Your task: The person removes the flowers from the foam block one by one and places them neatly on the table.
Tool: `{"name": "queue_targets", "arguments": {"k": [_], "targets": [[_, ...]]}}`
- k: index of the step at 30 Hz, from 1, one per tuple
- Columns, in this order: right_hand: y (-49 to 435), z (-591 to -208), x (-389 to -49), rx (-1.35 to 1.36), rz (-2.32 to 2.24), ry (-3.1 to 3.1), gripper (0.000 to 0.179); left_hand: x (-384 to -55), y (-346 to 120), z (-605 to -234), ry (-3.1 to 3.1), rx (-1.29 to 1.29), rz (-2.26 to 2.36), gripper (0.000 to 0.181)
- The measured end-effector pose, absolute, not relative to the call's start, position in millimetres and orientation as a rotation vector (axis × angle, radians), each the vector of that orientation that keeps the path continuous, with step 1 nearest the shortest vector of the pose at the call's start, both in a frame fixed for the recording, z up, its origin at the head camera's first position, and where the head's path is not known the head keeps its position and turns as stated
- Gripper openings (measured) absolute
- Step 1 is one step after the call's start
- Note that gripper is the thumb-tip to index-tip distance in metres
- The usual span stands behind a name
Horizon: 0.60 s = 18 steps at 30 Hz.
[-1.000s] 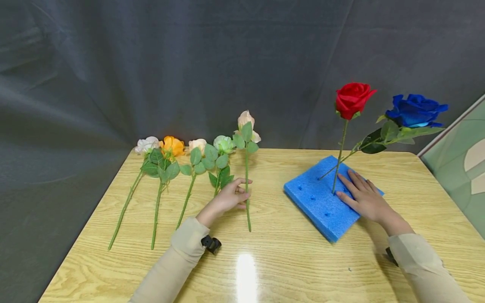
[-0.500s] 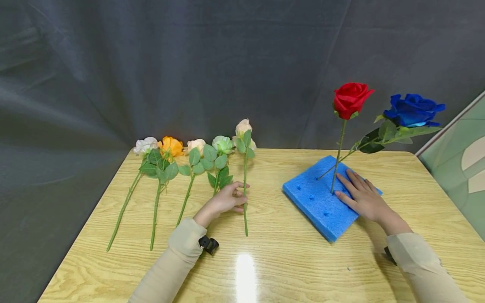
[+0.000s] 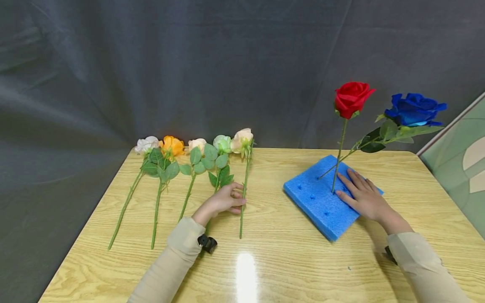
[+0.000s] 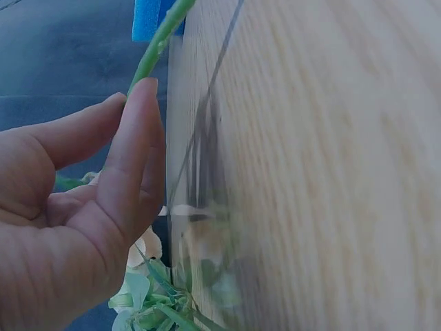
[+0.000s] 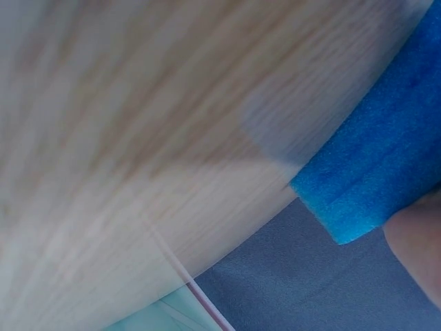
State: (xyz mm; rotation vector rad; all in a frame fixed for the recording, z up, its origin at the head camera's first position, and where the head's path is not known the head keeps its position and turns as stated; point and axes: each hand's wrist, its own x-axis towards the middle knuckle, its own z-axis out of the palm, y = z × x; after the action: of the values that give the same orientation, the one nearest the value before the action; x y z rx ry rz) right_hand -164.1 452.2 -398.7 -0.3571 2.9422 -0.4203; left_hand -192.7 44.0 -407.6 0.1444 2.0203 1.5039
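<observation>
My left hand (image 3: pixel 224 200) pinches the green stem of a pale peach rose (image 3: pixel 242 141) between thumb and fingers. In the left wrist view the fingertips meet on the stem (image 4: pixel 157 54), close beside the tabletop. The bloom stands at the table's back edge, right of a light green rose (image 3: pixel 222 144). My right hand (image 3: pixel 361 201) lies on a blue foam block (image 3: pixel 322 204), fingers spread straight. A red rose (image 3: pixel 353 100) stands in the block near the thumb, and a blue rose (image 3: pixel 414 110) leans right from it. The right wrist view shows the block's edge.
Left of my left hand lie a white rose (image 3: pixel 147 144), an orange rose (image 3: pixel 172 145) and another peach rose (image 3: pixel 197 145), stems toward me. Several small holes mark the foam's top. A dark cloth (image 3: pixel 242 63) hangs behind the wooden table (image 3: pixel 288 265); a green panel stands at right.
The peach rose in my left hand has come down, moved slightly left and turned, so its bloom now sits beside the green one. The right hand and foam block have not moved.
</observation>
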Motion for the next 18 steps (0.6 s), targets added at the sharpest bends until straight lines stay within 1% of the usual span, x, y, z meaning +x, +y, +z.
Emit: {"name": "queue_targets", "arguments": {"k": [18], "targets": [[451.7,-399.5,-163.7,-0.36,-0.41,2.948,0.071,-190.9,37.1,-411.4,1.998,0.075,1.492,0.047]]}}
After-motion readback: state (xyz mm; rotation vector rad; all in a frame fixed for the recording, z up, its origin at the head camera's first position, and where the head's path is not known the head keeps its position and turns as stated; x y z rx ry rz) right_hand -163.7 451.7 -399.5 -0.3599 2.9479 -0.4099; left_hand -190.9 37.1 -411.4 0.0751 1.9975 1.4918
